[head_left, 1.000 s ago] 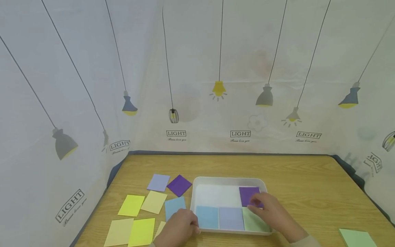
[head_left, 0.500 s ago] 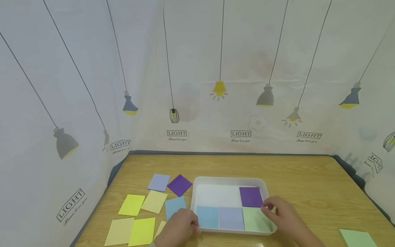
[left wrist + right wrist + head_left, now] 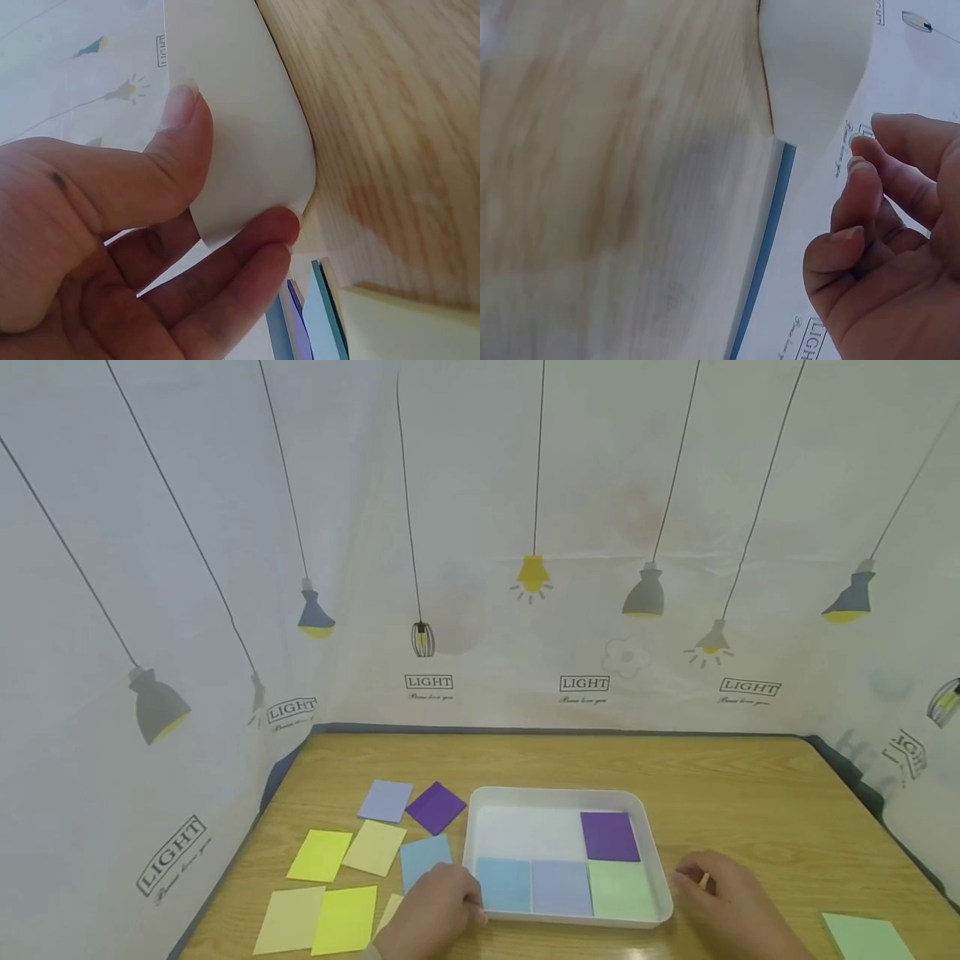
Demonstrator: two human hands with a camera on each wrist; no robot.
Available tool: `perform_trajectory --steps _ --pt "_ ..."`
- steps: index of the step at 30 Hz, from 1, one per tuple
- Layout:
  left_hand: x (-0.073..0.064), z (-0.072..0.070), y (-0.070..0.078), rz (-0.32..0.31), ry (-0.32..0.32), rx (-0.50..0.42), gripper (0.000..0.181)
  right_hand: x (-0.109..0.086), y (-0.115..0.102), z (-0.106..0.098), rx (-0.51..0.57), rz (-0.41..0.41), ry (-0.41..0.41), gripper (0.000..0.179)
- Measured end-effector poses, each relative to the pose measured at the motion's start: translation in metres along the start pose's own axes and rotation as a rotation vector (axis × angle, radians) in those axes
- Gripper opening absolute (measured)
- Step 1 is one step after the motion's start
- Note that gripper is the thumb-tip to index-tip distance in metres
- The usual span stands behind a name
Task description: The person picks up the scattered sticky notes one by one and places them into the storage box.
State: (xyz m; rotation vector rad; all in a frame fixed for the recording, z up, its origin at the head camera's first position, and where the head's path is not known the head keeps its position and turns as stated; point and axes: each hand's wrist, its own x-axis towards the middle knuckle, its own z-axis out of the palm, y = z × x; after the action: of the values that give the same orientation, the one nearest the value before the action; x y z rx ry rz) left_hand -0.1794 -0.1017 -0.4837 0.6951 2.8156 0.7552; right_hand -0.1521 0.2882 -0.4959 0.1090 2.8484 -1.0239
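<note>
- The white tray [image 3: 525,833] is set on the wooden table [image 3: 735,810], between the two hands.
- Its near left corner is held by the left hand [image 3: 437,908], with the thumb and fingers bent and pinched on its wall.
- Nothing is held by the right hand [image 3: 727,897]; its fingers are loosely bent, and it is seen just beside the tray's right side, a little apart from it.
- In the tray's near row, a blue square [image 3: 505,885], a lilac square [image 3: 562,887] and a pale green square [image 3: 622,890] are lined up from left to right.
- Behind the green one, a dark purple square [image 3: 610,837] is laid flat.
- Left of the tray, more paper is spread out: a lilac piece [image 3: 386,800], a dark purple piece [image 3: 436,808] turned like a diamond, a blue piece [image 3: 425,858] partly hidden by the left hand, bright yellow pieces [image 3: 320,855] and cream pieces [image 3: 375,847].
- Well apart, at the lower right, a thick green pad [image 3: 870,937] is partly cut off from sight.
- Hanging lamps are printed on the pale sheet [image 3: 480,527] behind the table.
</note>
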Motion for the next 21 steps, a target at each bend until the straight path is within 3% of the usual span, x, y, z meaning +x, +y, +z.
perform_trajectory --steps 5,21 --pt "0.001 0.0 -0.001 -0.004 -0.007 -0.003 0.017 -0.003 0.013 -0.011 -0.085 -0.016 0.036 0.019" --pt "-0.001 0.004 -0.004 0.028 0.015 -0.016 0.013 -0.011 0.066 -0.047 -0.148 0.064 -0.022 0.038"
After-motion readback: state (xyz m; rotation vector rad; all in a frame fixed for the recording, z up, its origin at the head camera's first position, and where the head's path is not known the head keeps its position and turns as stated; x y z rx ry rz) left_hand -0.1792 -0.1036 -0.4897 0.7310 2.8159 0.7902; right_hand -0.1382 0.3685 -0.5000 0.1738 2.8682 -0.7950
